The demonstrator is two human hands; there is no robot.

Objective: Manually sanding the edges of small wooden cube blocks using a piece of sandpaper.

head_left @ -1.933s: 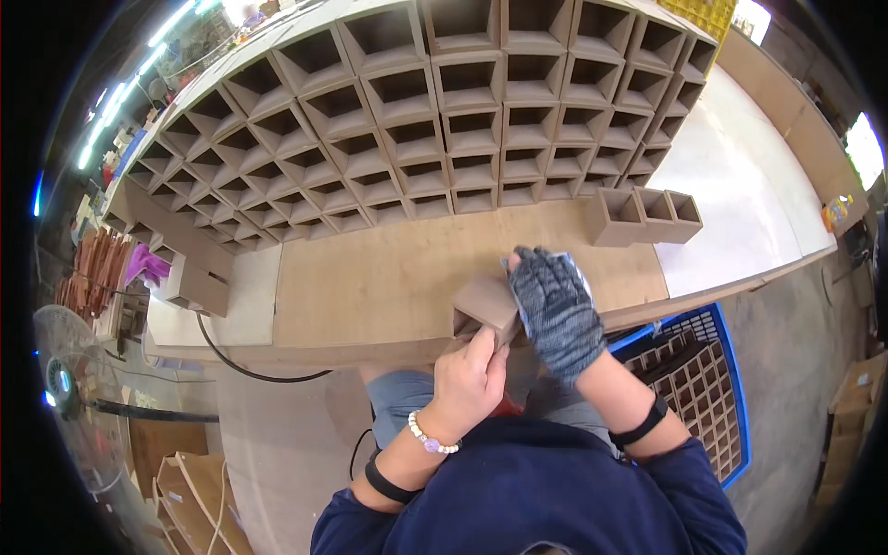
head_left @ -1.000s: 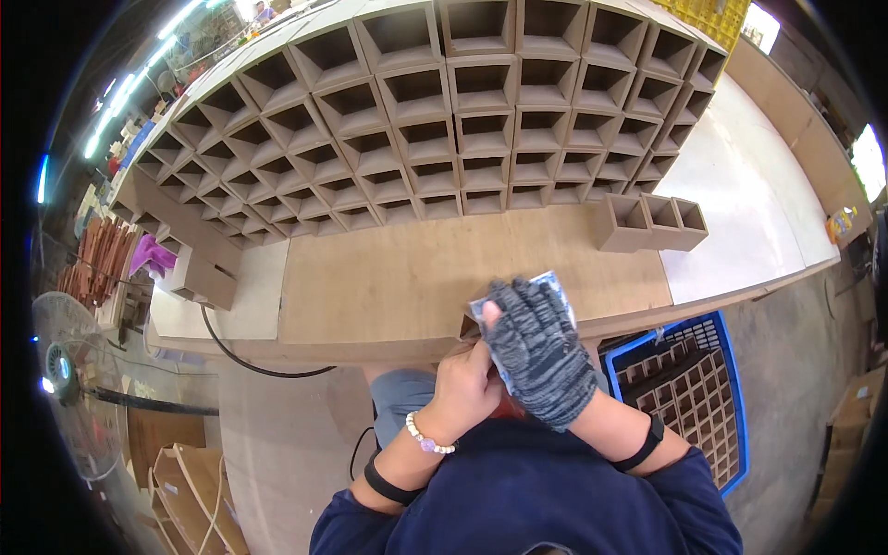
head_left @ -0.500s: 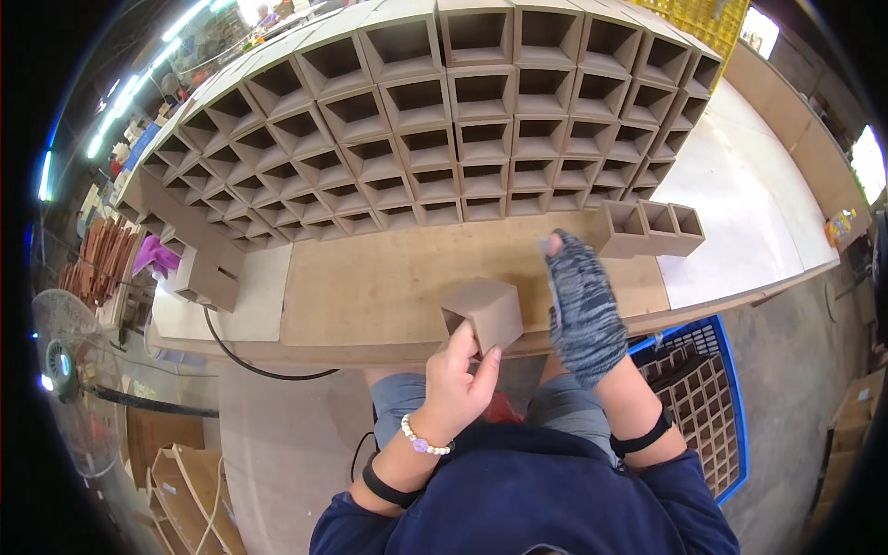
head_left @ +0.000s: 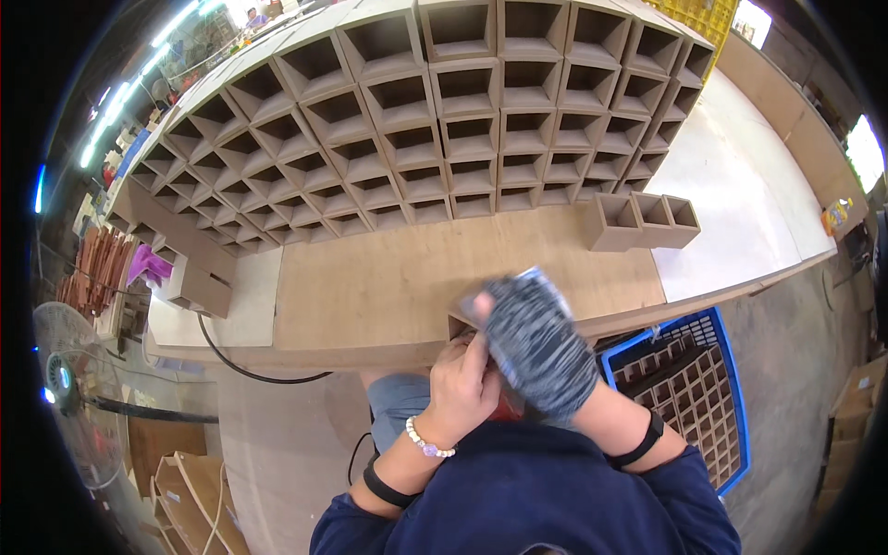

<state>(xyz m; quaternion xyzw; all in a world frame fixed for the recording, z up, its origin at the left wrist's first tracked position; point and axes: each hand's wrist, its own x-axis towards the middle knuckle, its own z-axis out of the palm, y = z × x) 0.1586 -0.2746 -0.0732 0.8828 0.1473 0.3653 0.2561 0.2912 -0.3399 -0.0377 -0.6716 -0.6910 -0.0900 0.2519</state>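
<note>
Box sits just beyond the left hand that's pinching its near edge, while the gloved right hand covers its right side, so can't really tell that grip or the long axis.

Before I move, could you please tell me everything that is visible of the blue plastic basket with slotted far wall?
The blue basket, apparently plastic, is open-topped and looks upright, with a rim around it and slots in its far wall. It sits at the person's right, below the front edge of the pale wooden workbench. Brown, open, square box-like pieces stand in it in rows. The person's right forearm hides part of its left side; its base is not visible.
</note>
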